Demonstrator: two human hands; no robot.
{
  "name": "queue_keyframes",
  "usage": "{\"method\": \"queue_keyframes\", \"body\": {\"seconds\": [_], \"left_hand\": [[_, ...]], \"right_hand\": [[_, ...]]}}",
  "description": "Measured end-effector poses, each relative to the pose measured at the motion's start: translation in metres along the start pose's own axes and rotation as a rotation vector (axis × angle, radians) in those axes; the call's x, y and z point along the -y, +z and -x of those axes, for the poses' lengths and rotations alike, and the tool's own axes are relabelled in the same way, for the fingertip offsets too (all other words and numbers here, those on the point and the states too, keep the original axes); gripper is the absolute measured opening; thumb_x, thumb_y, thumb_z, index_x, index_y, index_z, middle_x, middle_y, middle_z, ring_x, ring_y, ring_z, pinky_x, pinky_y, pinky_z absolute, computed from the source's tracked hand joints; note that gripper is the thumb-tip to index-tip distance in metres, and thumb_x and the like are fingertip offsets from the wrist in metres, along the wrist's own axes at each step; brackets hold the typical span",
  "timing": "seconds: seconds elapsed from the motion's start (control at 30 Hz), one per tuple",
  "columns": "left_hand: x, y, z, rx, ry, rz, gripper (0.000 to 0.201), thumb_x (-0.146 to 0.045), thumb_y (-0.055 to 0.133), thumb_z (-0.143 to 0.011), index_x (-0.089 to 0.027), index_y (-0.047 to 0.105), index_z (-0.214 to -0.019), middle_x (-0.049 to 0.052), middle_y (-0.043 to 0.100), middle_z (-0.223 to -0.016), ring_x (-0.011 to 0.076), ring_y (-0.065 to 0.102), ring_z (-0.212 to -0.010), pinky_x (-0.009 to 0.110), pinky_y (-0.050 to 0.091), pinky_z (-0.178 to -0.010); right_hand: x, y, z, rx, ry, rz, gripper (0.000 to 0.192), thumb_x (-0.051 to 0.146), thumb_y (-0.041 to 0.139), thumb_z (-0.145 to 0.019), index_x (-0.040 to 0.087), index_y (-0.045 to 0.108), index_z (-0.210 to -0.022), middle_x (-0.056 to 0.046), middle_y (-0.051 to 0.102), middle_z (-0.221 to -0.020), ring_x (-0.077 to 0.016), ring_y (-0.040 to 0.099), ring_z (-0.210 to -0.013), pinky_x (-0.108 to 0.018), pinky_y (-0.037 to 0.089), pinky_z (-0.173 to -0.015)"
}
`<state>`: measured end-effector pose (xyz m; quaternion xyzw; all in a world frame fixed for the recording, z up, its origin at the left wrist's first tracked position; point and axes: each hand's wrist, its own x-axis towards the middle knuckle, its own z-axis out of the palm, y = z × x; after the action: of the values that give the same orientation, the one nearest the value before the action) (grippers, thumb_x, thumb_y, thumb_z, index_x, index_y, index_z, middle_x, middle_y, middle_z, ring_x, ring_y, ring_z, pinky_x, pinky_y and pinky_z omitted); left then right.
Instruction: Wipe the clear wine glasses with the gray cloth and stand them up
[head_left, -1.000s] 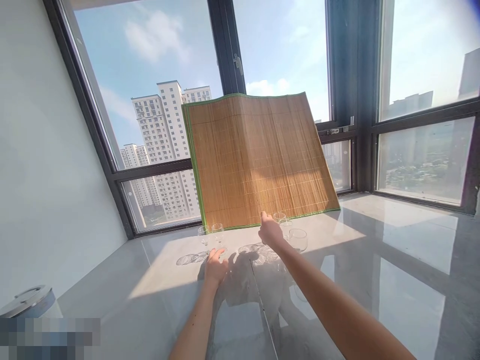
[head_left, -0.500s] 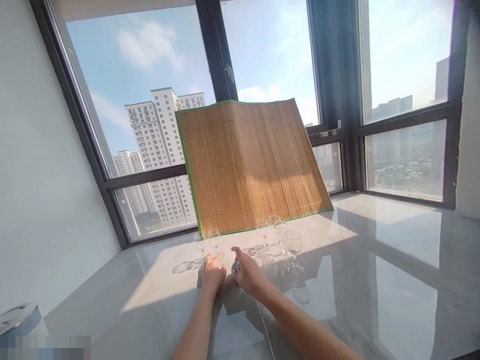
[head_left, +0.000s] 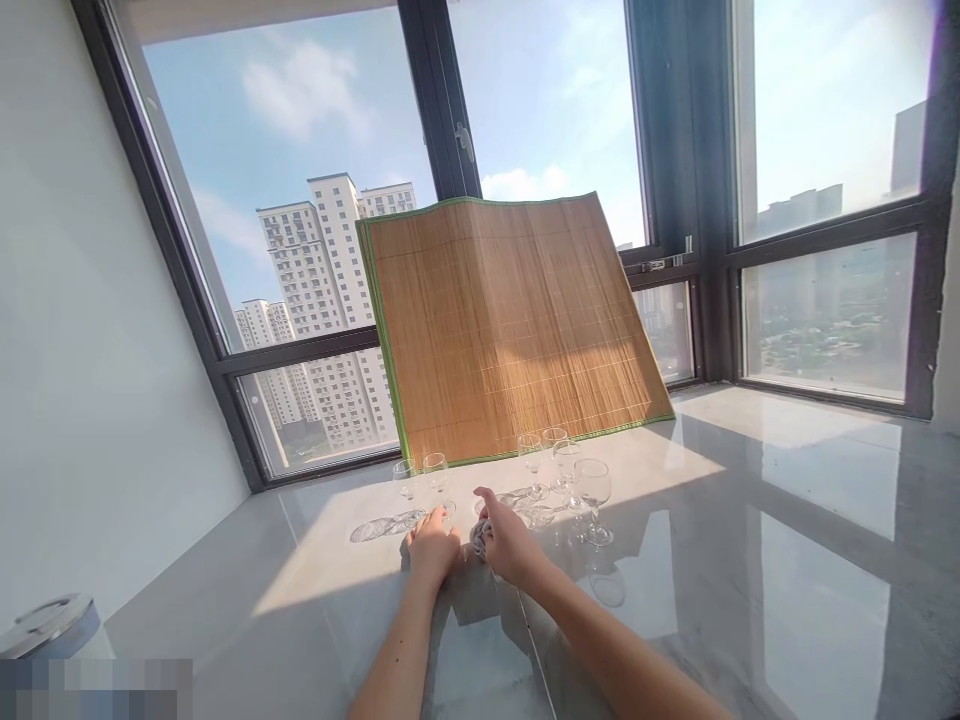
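My left hand rests low over the shiny stone surface, fingers bent forward and loosely apart, with nothing seen in them; their tips are partly hidden. Just beyond it stand two clear stemmed glasses, one at left and one at right. My right hand is closed around a small grey-and-white patterned bundle, its index finger raised. What the bundle is made of I cannot tell. Several more stemmed glasses stand to the right of that hand, the nearest glass among them.
A bamboo mat with green edging leans against the dark window frame behind the glasses. At the lower left is a lidded white container, partly covered by a blurred patch. A white wall borders the left side.
My left fingers have gone from pointing up and spread to bending down toward the surface. The right hand keeps its hold on the patterned bundle. The view has shifted slightly.
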<state>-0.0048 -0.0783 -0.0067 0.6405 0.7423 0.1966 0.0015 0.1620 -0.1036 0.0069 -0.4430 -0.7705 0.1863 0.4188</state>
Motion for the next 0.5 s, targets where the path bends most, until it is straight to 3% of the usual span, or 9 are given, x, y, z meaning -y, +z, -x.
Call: {"method": "queue_keyframes", "body": {"seconds": [0.1, 0.2, 0.3, 0.5], "left_hand": [[-0.0016, 0.0019, 0.0032, -0.026, 0.046, -0.059, 0.055, -0.035, 0.047, -0.084, -0.026, 0.047, -0.138, 0.008, 0.043, -0.15, 0.0268, 0.034, -0.138, 0.049, 0.02, -0.114], [-0.0012, 0.0036, 0.0037, 0.028, 0.093, -0.059, 0.056, -0.046, 0.042, -0.087, -0.03, 0.046, -0.14, 0.007, 0.029, -0.157, 0.0289, 0.024, -0.144, 0.056, 0.011, -0.116], [-0.0003, 0.0023, 0.0026, 0.09, 0.109, -0.043, 0.054, -0.051, 0.037, -0.089, -0.031, 0.05, -0.138, 0.006, 0.036, -0.154, 0.0298, 0.024, -0.144, 0.059, 0.005, -0.115], [-0.0046, -0.005, 0.005, 0.114, 0.078, -0.013, 0.053, -0.049, 0.045, -0.085, -0.027, 0.056, -0.132, 0.007, 0.044, -0.149, 0.034, 0.025, -0.142, 0.06, 0.003, -0.115]], "right_hand": [[-0.0026, -0.0027, -0.0027, -0.037, 0.041, -0.026, 0.071, -0.002, 0.044, -0.068, 0.023, 0.036, -0.134, -0.003, 0.061, -0.094, -0.0155, 0.056, -0.083, -0.025, 0.039, -0.074], [-0.0011, -0.0033, -0.0027, -0.064, 0.042, -0.052, 0.068, 0.0, 0.044, -0.07, 0.023, 0.035, -0.134, -0.003, 0.061, -0.094, -0.0154, 0.056, -0.081, -0.025, 0.04, -0.074], [0.0012, -0.003, -0.002, -0.061, 0.03, -0.056, 0.067, 0.001, 0.044, -0.071, 0.023, 0.035, -0.134, -0.003, 0.061, -0.093, -0.0157, 0.056, -0.08, -0.025, 0.04, -0.073], [0.0, -0.0089, -0.005, -0.098, 0.031, -0.073, 0.066, 0.0, 0.042, -0.073, 0.022, 0.035, -0.135, -0.003, 0.06, -0.093, -0.0157, 0.056, -0.081, -0.026, 0.041, -0.075]]}}
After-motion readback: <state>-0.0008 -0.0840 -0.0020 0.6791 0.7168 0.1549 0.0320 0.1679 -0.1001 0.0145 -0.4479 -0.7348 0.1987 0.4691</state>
